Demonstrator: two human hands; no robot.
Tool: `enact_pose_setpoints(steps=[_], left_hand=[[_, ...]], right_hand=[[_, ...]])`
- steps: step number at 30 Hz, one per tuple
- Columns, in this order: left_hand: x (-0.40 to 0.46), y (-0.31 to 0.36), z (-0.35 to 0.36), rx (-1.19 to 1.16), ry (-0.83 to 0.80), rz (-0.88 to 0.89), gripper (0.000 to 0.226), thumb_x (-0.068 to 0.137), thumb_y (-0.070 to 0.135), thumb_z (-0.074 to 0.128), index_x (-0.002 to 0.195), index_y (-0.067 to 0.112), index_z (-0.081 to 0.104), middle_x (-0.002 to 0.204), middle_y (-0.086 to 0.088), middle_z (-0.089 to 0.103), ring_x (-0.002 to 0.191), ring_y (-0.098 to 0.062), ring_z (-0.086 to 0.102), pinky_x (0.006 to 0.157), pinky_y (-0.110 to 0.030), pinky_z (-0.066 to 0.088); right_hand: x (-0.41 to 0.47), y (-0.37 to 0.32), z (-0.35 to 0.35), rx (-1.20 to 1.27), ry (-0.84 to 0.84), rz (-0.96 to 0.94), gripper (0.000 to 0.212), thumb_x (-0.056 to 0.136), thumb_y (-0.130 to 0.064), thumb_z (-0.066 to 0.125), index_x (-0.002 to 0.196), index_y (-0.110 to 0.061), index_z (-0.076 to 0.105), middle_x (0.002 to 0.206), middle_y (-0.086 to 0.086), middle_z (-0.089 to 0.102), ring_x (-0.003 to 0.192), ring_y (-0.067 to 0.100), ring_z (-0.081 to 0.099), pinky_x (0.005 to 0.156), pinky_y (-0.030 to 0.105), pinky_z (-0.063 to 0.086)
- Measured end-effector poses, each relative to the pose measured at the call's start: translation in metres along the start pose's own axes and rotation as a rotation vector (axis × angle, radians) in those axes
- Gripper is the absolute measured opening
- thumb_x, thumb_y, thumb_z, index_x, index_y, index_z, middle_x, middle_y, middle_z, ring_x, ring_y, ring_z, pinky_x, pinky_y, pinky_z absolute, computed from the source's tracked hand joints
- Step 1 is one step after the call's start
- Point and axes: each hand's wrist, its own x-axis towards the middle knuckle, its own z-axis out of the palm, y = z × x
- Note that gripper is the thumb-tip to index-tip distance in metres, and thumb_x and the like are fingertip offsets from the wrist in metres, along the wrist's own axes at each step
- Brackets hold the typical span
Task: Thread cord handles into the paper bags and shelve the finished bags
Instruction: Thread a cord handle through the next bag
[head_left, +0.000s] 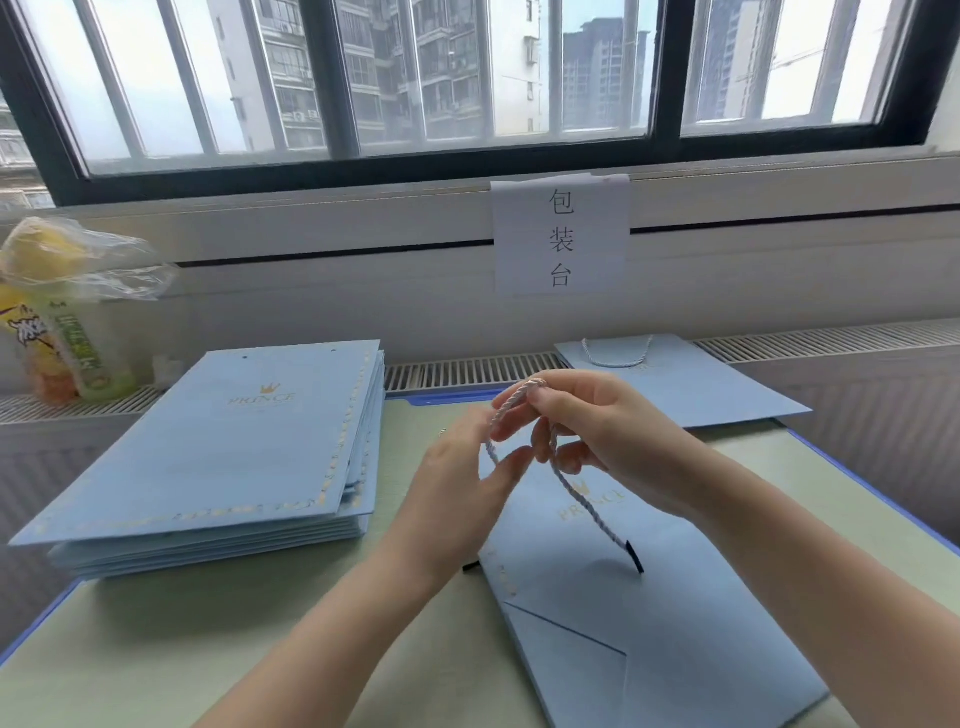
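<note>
Beneath a barred window, a pale green table (260, 623) carries the work: over its middle the right hand (597, 431) pinches a looped pale cord (571, 488) in curled fingers, while the left hand (457, 467) grips the cord's other strand between thumb and fingertips. Under both hands a flat blue paper bag (649, 623) lies toward the near right edge, a stack of unthreaded bags (218, 441) fills the far left corner, and one corded bag (691, 384) rests at the far right edge.
</note>
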Motion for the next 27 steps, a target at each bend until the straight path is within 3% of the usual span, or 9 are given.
enact_pose_setpoints(steps=[1, 3, 6, 11, 16, 18, 22, 25, 27], left_hand=[[0.0, 0.0, 0.0, -0.057, 0.014, 0.022, 0.013, 0.096, 0.022, 0.053, 0.103, 0.032, 0.058, 0.097, 0.018, 0.064, 0.097, 0.001, 0.059, 0.083, -0.02, 0.046], [-0.002, 0.001, -0.001, -0.167, 0.03, 0.01, 0.021, 0.1, 0.019, 0.046, 0.089, 0.016, 0.063, 0.076, 0.007, 0.069, 0.075, -0.004, 0.065, 0.069, -0.018, 0.048], [-0.002, 0.004, -0.005, -0.313, 0.014, -0.046, 0.028, 0.101, 0.018, 0.04, 0.082, 0.012, 0.059, 0.054, 0.003, 0.061, 0.051, -0.013, 0.057, 0.054, -0.022, 0.045], [0.001, 0.0, -0.006, -0.351, 0.04, -0.07, 0.031, 0.103, 0.014, 0.036, 0.083, 0.013, 0.061, 0.046, 0.007, 0.046, 0.041, -0.007, 0.041, 0.046, -0.016, 0.034], [0.0, -0.008, -0.002, -0.219, 0.012, -0.131, 0.021, 0.099, 0.009, 0.044, 0.092, 0.016, 0.062, 0.072, 0.007, 0.061, 0.064, -0.005, 0.055, 0.055, -0.015, 0.04], [-0.001, -0.011, 0.001, -0.099, 0.012, -0.123, 0.016, 0.097, 0.012, 0.049, 0.105, 0.02, 0.06, 0.09, 0.009, 0.062, 0.079, -0.002, 0.057, 0.062, -0.009, 0.04], [-0.001, -0.014, 0.002, -0.03, -0.026, -0.093, 0.041, 0.093, 0.022, 0.058, 0.132, 0.025, 0.048, 0.119, 0.009, 0.055, 0.106, -0.004, 0.053, 0.083, -0.011, 0.042], [-0.001, -0.013, 0.003, -0.009, -0.063, -0.054, 0.032, 0.094, 0.022, 0.057, 0.126, 0.022, 0.054, 0.115, 0.013, 0.059, 0.106, 0.0, 0.053, 0.086, -0.017, 0.044], [-0.001, -0.011, 0.002, -0.082, -0.073, -0.044, 0.014, 0.097, 0.014, 0.051, 0.099, 0.016, 0.064, 0.086, 0.011, 0.066, 0.078, 0.002, 0.058, 0.067, -0.01, 0.042]], right_hand=[[0.0, 0.0, 0.0, 0.033, 0.022, -0.011, 0.03, 0.102, -0.015, 0.037, 0.1, -0.007, 0.066, 0.09, 0.007, 0.072, 0.063, 0.011, 0.053, 0.053, 0.019, 0.04], [0.002, -0.001, -0.002, 0.103, 0.106, -0.024, 0.032, 0.102, -0.019, 0.036, 0.097, -0.007, 0.065, 0.083, 0.007, 0.071, 0.061, 0.012, 0.052, 0.052, 0.019, 0.039], [0.005, 0.001, -0.01, 0.168, 0.291, -0.01, 0.033, 0.103, -0.021, 0.035, 0.091, -0.011, 0.064, 0.074, 0.002, 0.068, 0.057, 0.011, 0.051, 0.055, 0.022, 0.038], [0.009, 0.004, -0.026, 0.166, 0.557, 0.117, 0.031, 0.1, -0.017, 0.037, 0.085, -0.018, 0.064, 0.067, -0.007, 0.067, 0.056, 0.005, 0.053, 0.06, 0.024, 0.04], [0.008, 0.009, -0.024, -0.189, 0.438, 0.161, 0.027, 0.096, -0.006, 0.036, 0.095, -0.014, 0.062, 0.08, -0.001, 0.067, 0.065, 0.009, 0.055, 0.058, 0.021, 0.04], [0.008, 0.009, -0.02, -0.202, 0.333, 0.162, 0.028, 0.098, -0.007, 0.036, 0.099, -0.013, 0.063, 0.083, -0.001, 0.069, 0.065, 0.008, 0.057, 0.057, 0.019, 0.04], [0.004, 0.005, -0.014, -0.098, 0.102, 0.04, 0.028, 0.101, -0.017, 0.039, 0.101, -0.008, 0.066, 0.078, -0.004, 0.069, 0.065, 0.009, 0.056, 0.056, 0.018, 0.038], [0.001, 0.001, -0.01, -0.003, 0.013, -0.033, 0.033, 0.101, -0.026, 0.039, 0.099, -0.008, 0.066, 0.077, -0.001, 0.068, 0.066, 0.014, 0.053, 0.056, 0.02, 0.038], [0.002, 0.001, -0.009, 0.039, 0.034, -0.062, 0.035, 0.1, -0.029, 0.04, 0.095, -0.009, 0.068, 0.074, 0.001, 0.066, 0.063, 0.013, 0.05, 0.054, 0.02, 0.037]])
